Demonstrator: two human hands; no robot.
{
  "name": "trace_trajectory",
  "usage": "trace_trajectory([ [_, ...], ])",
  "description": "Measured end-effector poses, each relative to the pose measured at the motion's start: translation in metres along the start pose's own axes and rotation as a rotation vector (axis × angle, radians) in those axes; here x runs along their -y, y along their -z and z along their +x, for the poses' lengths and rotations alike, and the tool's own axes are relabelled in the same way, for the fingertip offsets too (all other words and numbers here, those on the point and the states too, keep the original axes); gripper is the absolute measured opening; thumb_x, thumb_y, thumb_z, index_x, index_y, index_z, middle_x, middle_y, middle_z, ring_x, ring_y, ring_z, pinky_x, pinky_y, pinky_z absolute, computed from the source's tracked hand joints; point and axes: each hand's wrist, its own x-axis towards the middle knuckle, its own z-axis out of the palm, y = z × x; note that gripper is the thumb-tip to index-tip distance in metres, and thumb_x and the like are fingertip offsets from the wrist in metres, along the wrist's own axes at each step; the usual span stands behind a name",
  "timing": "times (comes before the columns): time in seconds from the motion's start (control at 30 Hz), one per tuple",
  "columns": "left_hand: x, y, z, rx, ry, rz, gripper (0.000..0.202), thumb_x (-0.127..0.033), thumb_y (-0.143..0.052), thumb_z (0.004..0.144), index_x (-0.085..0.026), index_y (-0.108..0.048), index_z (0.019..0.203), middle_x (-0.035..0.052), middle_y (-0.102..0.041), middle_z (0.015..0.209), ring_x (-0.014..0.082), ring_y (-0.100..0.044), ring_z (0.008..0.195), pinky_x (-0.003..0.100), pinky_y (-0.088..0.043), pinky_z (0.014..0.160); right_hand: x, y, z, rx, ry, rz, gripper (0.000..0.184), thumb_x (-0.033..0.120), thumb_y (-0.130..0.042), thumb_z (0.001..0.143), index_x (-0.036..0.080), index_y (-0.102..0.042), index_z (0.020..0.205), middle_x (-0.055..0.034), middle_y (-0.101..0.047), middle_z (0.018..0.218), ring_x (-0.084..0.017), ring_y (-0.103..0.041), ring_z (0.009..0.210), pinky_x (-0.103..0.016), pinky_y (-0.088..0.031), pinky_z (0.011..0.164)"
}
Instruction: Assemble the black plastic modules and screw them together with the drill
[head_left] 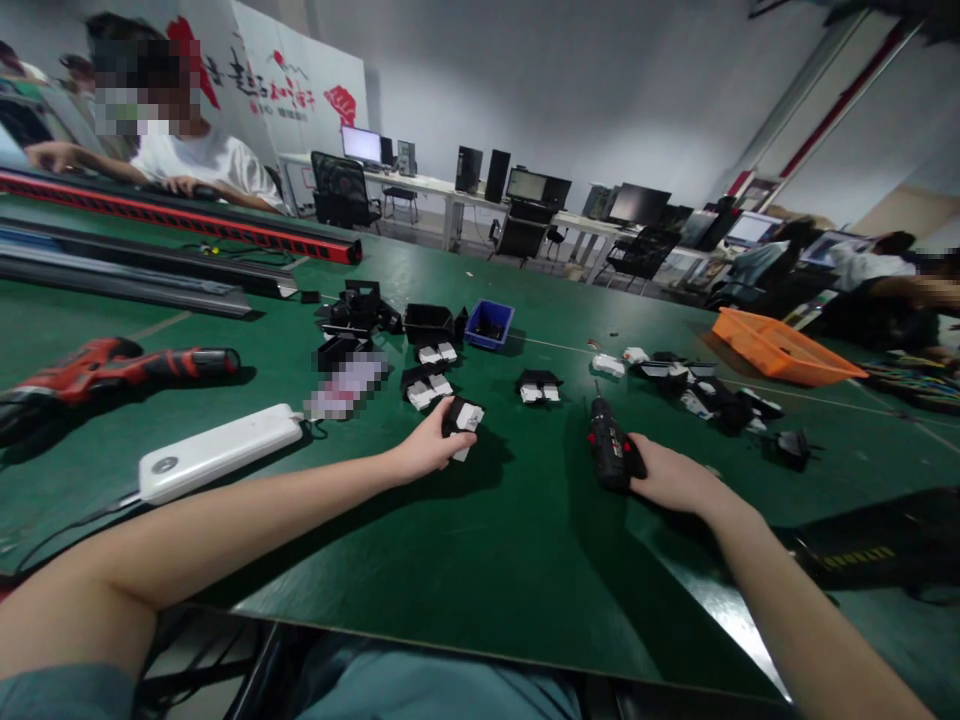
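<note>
My left hand (426, 444) is closed around a small black part with white pieces (469, 416), held just over the green table (480, 560). In my right hand (667, 474) is a black cordless screwdriver (609, 448) with red details, its bit pointing away from me. Between the hands and farther back lies a similar black-and-white part (539, 387). More of these parts (427, 386) lie beyond my left hand. The fingers of my right hand are partly hidden behind the tool's grip.
A blue bin (490, 325) stands beyond the parts, beside a black bin (428, 322). At left are a red power tool (112, 375), a white power bank (221, 452) and long metal rails (135, 275). An orange tray (784, 345) sits at right. A person (202, 160) works across the table.
</note>
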Motion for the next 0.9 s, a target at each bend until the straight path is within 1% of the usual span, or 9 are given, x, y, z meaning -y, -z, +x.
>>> trace_trajectory([
  [0.1,0.002,0.001,0.002,-0.04,0.016,-0.049,0.059,-0.036,-0.066,0.078,-0.02,-0.036,0.126,-0.0045,-0.052,0.073,0.0037,-0.042,0.039,0.016,-0.035,0.034,0.005,-0.001,0.004,0.051,0.019,0.08,0.051,0.041,-0.062,0.078,0.016,-0.055,0.122,-0.0153,-0.068,0.11,-0.032,-0.067,0.094,-0.035,-0.048,0.071],
  [0.27,0.0,-0.001,0.001,-0.088,0.014,-0.066,0.066,-0.035,-0.069,0.075,-0.021,-0.034,0.13,-0.0028,-0.055,0.077,0.004,-0.044,0.038,0.018,-0.037,0.034,0.005,-0.009,-0.002,-0.038,-0.046,0.246,0.056,0.047,-0.06,0.079,0.014,-0.052,0.124,-0.0158,-0.069,0.105,-0.032,-0.066,0.091,-0.039,-0.05,0.072],
  [0.4,-0.003,-0.004,-0.002,-0.097,0.006,-0.028,0.065,-0.032,-0.066,0.075,-0.02,-0.035,0.132,-0.0029,-0.054,0.077,0.0047,-0.044,0.038,0.018,-0.035,0.034,0.015,-0.012,-0.02,-0.148,0.076,0.687,0.041,0.042,-0.066,0.076,0.021,-0.059,0.109,-0.0091,-0.068,0.1,-0.028,-0.064,0.093,-0.038,-0.05,0.081],
  [0.47,-0.002,-0.004,-0.003,-0.114,-0.034,-0.005,0.064,-0.03,-0.065,0.075,-0.02,-0.036,0.132,-0.0017,-0.055,0.08,0.0052,-0.046,0.042,0.019,-0.038,0.037,0.028,-0.013,-0.032,-0.217,0.068,0.999,0.038,0.043,-0.069,0.074,0.023,-0.06,0.105,-0.0062,-0.066,0.09,-0.024,-0.063,0.082,-0.038,-0.051,0.077],
  [0.5,-0.001,-0.004,-0.003,-0.14,-0.074,0.011,0.065,-0.029,-0.065,0.074,-0.02,-0.036,0.131,-0.0002,-0.056,0.085,0.0063,-0.049,0.046,0.02,-0.041,0.041,0.036,-0.014,-0.038,-0.197,0.092,1.15,0.039,0.044,-0.069,0.076,0.024,-0.059,0.108,-0.0045,-0.064,0.087,-0.022,-0.061,0.078,-0.037,-0.05,0.075],
  [0.63,0.005,-0.001,0.0,-0.284,-0.242,0.094,0.067,-0.021,-0.067,0.067,-0.019,-0.039,0.128,0.0042,-0.057,0.101,0.0138,-0.058,0.074,0.026,-0.051,0.063,0.066,-0.021,-0.058,0.13,0.33,1.607,0.034,0.042,-0.068,0.077,0.024,-0.058,0.104,-0.0024,-0.053,0.075,-0.018,-0.05,0.066,-0.033,-0.045,0.063],
  [0.73,0.007,0.002,0.004,-0.365,-0.276,0.141,0.063,-0.021,-0.067,0.066,-0.018,-0.041,0.124,0.004,-0.056,0.103,0.0164,-0.058,0.085,0.028,-0.052,0.073,0.074,-0.034,-0.066,0.383,0.385,1.842,0.032,0.043,-0.064,0.074,0.022,-0.059,0.098,-0.0011,-0.045,0.069,-0.015,-0.041,0.056,-0.03,-0.039,0.053],
  [0.8,0.006,0.002,0.006,-0.4,-0.248,0.145,0.063,-0.024,-0.069,0.067,-0.018,-0.041,0.123,0.004,-0.056,0.102,0.0159,-0.058,0.084,0.027,-0.052,0.071,0.072,-0.046,-0.067,0.498,0.352,1.955,0.034,0.042,-0.061,0.071,0.02,-0.06,0.097,-0.0015,-0.045,0.069,-0.013,-0.037,0.052,-0.028,-0.036,0.049],
  [0.9,0.006,0.001,0.008,-0.373,-0.162,0.125,0.065,-0.03,-0.07,0.069,-0.02,-0.038,0.126,0.0029,-0.056,0.097,0.0108,-0.056,0.062,0.024,-0.049,0.053,0.068,-0.06,-0.063,0.576,0.247,2.04,0.033,0.039,-0.056,0.07,0.017,-0.063,0.094,-0.0053,-0.051,0.079,-0.011,-0.038,0.05,-0.027,-0.034,0.049],
])
